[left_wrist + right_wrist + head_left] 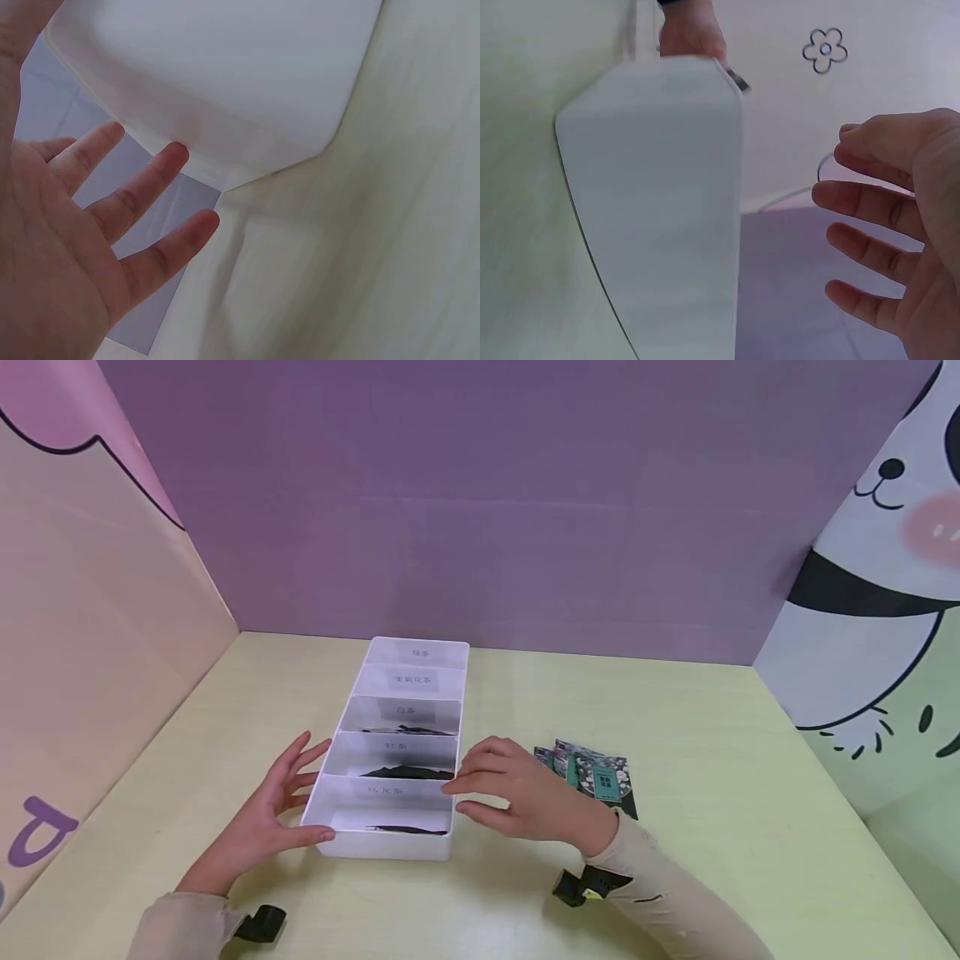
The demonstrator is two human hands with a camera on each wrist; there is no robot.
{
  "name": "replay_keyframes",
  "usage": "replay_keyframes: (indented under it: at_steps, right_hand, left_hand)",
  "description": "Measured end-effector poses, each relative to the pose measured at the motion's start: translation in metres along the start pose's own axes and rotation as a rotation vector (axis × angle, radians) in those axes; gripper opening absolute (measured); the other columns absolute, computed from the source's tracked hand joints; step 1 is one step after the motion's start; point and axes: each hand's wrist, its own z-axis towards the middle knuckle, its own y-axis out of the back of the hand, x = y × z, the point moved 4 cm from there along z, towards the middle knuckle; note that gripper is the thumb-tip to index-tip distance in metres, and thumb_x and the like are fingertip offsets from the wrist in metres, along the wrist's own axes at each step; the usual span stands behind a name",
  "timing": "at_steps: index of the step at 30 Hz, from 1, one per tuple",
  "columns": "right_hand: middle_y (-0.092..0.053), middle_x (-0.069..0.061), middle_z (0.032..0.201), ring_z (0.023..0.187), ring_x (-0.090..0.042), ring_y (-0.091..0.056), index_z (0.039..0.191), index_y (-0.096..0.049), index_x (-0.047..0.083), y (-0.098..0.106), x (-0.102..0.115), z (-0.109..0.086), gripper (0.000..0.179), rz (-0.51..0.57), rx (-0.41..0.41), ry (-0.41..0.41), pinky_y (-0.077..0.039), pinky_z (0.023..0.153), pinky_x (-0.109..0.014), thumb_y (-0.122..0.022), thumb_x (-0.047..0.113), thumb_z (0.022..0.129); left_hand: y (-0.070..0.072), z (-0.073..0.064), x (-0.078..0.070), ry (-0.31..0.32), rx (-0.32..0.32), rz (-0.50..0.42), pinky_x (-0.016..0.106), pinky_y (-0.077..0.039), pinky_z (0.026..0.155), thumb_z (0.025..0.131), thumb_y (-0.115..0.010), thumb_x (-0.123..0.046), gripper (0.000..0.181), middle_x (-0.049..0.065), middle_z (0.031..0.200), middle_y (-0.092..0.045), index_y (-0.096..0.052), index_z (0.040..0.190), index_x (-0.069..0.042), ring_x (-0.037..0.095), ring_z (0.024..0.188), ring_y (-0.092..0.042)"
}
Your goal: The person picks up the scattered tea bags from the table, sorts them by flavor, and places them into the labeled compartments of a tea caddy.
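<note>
A long white box (pixel 390 846) with several labelled compartments stands on the table. Dark flat packets (pixel 408 772) lie in the second compartment from the front, and thin dark edges show in the compartments before and behind it. My left hand (pixel 273 814) is at the box's front left corner, thumb at the front rim, fingers spread along the side. In the left wrist view those fingers (pixel 139 199) are extended beside the white wall. My right hand (pixel 517 789) hovers by the right rim, fingers loosely bent and holding nothing; the right wrist view shows a gap between its fingers (pixel 866 202) and the box.
Several dark floral packets with teal labels (pixel 606 783) lie on the table right of the box, partly behind my right hand. A purple panel (pixel 487 527) closes off the table's (pixel 712 793) back edge, and printed panels stand on both sides.
</note>
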Motion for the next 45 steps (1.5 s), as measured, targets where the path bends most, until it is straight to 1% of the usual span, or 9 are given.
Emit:
replay_keyframes:
  at_steps: [3,7,11,14,19,23,28,35,45]
  right_hand:
    - [-0.069,0.001,0.098,0.098,-0.019,-0.058,0.11,-0.074,0.008,0.01,-0.008,-0.01,0.027,-0.006,-0.029,-0.028,-0.048,0.09,-0.033,-0.078,0.006,0.083]
    - [-0.067,0.0,0.099,0.096,-0.02,-0.058,0.11,-0.073,0.008,0.023,-0.021,-0.028,0.022,-0.046,-0.025,-0.101,-0.048,0.087,-0.034,-0.075,0.009,0.088]
    - [-0.067,-0.002,0.102,0.097,-0.022,-0.057,0.111,-0.073,0.006,0.039,-0.035,-0.049,0.026,-0.076,0.017,-0.232,-0.048,0.085,-0.037,-0.076,0.006,0.086]
    - [-0.067,-0.004,0.105,0.1,-0.024,-0.057,0.112,-0.072,0.006,0.05,-0.044,-0.066,0.03,-0.096,0.054,-0.341,-0.048,0.085,-0.039,-0.077,0.004,0.083]
    - [-0.066,-0.007,0.111,0.104,-0.027,-0.057,0.117,-0.07,0.003,0.062,-0.055,-0.089,0.03,-0.105,0.135,-0.514,-0.048,0.088,-0.046,-0.075,0.007,0.087]
    - [-0.064,-0.012,0.116,0.108,-0.032,-0.056,0.122,-0.067,0.0,0.067,-0.064,-0.104,0.033,-0.105,0.231,-0.64,-0.047,0.092,-0.051,-0.072,0.007,0.09]
    - [-0.061,-0.018,0.122,0.114,-0.04,-0.054,0.125,-0.065,-0.002,0.068,-0.072,-0.116,0.037,-0.086,0.346,-0.762,-0.045,0.096,-0.055,-0.072,0.009,0.091]
    - [-0.056,-0.022,0.127,0.119,-0.046,-0.05,0.129,-0.061,-0.002,0.064,-0.082,-0.129,0.046,-0.023,0.436,-0.87,-0.045,0.096,-0.058,-0.076,0.011,0.087]
    - [-0.054,-0.023,0.123,0.115,-0.046,-0.052,0.127,-0.061,-0.003,0.062,-0.088,-0.139,0.054,0.04,0.473,-0.943,-0.047,0.092,-0.056,-0.082,0.009,0.079]
  left_hand:
    - [0.0,0.0,0.0,0.006,0.002,0.003,0.012,-0.041,0.093,0.068,-0.079,0.019,0.121,-0.013,0.157,-0.033,-0.007,0.16,-0.009,-0.001,0.121,-0.051]
    - [0.0,0.0,0.0,0.014,0.002,0.007,0.012,-0.041,0.093,0.068,-0.08,0.018,0.121,-0.014,0.157,-0.033,-0.006,0.16,-0.009,-0.003,0.121,-0.051]
    - [0.0,0.001,0.0,0.02,0.001,0.005,0.012,-0.041,0.093,0.068,-0.08,0.017,0.121,-0.011,0.158,-0.032,-0.007,0.16,-0.009,-0.002,0.121,-0.051]
    - [0.0,0.001,0.0,0.021,0.0,0.006,0.012,-0.041,0.093,0.068,-0.08,0.017,0.121,-0.012,0.158,-0.032,-0.006,0.16,-0.009,-0.002,0.121,-0.051]
    - [0.0,0.001,0.0,0.021,-0.005,0.005,0.012,-0.041,0.093,0.068,-0.08,0.017,0.121,-0.014,0.157,-0.033,-0.006,0.16,-0.009,-0.002,0.121,-0.051]
    - [0.0,0.001,0.001,0.025,-0.007,0.006,0.012,-0.042,0.093,0.068,-0.08,0.017,0.121,-0.015,0.157,-0.033,-0.006,0.16,-0.009,-0.003,0.121,-0.051]
    - [0.0,0.0,0.003,0.028,-0.004,0.008,0.012,-0.042,0.092,0.068,-0.08,0.017,0.121,-0.015,0.156,-0.033,-0.006,0.16,-0.01,-0.003,0.12,-0.051]
    - [0.0,0.0,0.004,0.036,-0.002,0.004,0.012,-0.041,0.093,0.069,-0.081,0.016,0.121,-0.015,0.157,-0.032,-0.006,0.16,-0.011,-0.002,0.121,-0.051]
    - [0.001,0.0,0.004,0.031,-0.003,0.002,0.013,-0.042,0.092,0.068,-0.08,0.017,0.121,-0.014,0.157,-0.032,-0.006,0.16,-0.011,-0.001,0.121,-0.051]
